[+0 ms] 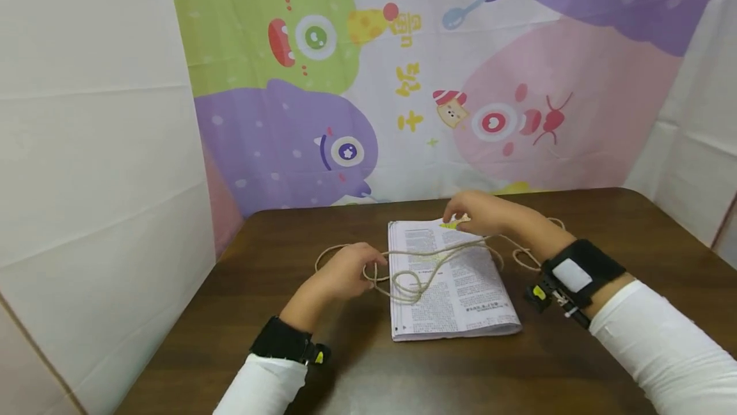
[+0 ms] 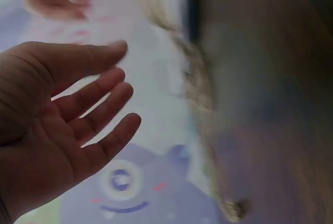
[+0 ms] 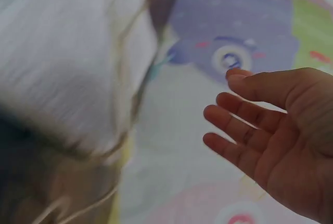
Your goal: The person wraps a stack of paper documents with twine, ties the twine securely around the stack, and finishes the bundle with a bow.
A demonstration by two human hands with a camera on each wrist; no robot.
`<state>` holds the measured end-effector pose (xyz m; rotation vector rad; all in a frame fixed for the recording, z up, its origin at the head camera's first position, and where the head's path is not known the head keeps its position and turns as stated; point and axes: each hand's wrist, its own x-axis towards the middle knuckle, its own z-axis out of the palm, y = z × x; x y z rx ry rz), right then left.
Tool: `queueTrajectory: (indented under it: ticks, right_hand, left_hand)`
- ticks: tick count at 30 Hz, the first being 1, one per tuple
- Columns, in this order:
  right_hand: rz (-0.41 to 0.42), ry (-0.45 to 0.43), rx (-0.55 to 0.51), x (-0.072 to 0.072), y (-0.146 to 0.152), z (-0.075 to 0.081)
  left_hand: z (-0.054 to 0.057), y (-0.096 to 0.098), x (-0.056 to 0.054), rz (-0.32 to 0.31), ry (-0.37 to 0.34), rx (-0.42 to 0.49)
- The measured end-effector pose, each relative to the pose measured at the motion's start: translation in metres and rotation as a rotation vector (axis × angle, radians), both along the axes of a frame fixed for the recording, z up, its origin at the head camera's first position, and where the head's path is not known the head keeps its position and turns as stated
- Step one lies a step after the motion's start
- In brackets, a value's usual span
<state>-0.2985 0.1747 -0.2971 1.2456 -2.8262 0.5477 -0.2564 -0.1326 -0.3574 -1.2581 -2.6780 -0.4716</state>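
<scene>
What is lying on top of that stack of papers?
A tan rope loops across the stack of papers. The right hand hovers over its far edge, hiding what lies beneath.

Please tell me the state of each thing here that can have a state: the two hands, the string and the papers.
Left hand: open, fingers relaxed, holding nothing.
Right hand: open, holding nothing.
String: loose, untied, draped across the paper stack.
Paper stack: flat on the table, not bound.

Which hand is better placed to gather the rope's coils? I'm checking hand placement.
Probably left: the left hand sits beside the rope coils; the right hand is over the newspaper stack's far edge.
</scene>
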Motion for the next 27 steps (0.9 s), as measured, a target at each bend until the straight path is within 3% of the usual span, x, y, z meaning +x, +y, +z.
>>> queueTrajectory:
  ticks: [3,5,7,9,11,16,20,23,27]
  right_hand:
    - [-0.075,-0.026,0.073,-0.001,0.018,-0.015]
    - [-0.119,-0.059,0.095,-0.001,0.027,-0.026]
    - [-0.137,-0.074,0.096,-0.001,0.033,-0.034]
    - [-0.152,-0.075,0.085,-0.002,0.038,-0.040]
    - [-0.170,-0.061,0.071,-0.003,0.042,-0.043]
    - [-0.208,-0.035,0.035,-0.007,0.050,-0.045]
    - [-0.189,-0.046,0.029,-0.011,0.049,-0.051]
    - [-0.185,-0.042,0.042,-0.013,0.047,-0.058]
    - [-0.199,-0.026,0.068,-0.015,0.044,-0.064]
  left_hand:
    - [-0.011,0.003,-0.015,-0.001,-0.036,-0.176]
    - [-0.017,0.007,-0.021,-0.031,-0.085,-0.233]
    - [-0.019,0.009,-0.025,-0.052,-0.106,-0.232]
    - [-0.015,0.010,-0.028,-0.033,-0.096,-0.192]
    - [-0.006,0.010,-0.033,0.048,-0.060,-0.134]
    - [0.018,0.005,-0.056,0.338,0.006,0.011]
    - [0.022,0.004,-0.076,0.500,0.008,0.088]
    - [0.015,0.006,-0.089,0.540,-0.026,0.152]
    - [-0.003,0.009,-0.096,0.494,-0.153,0.127]
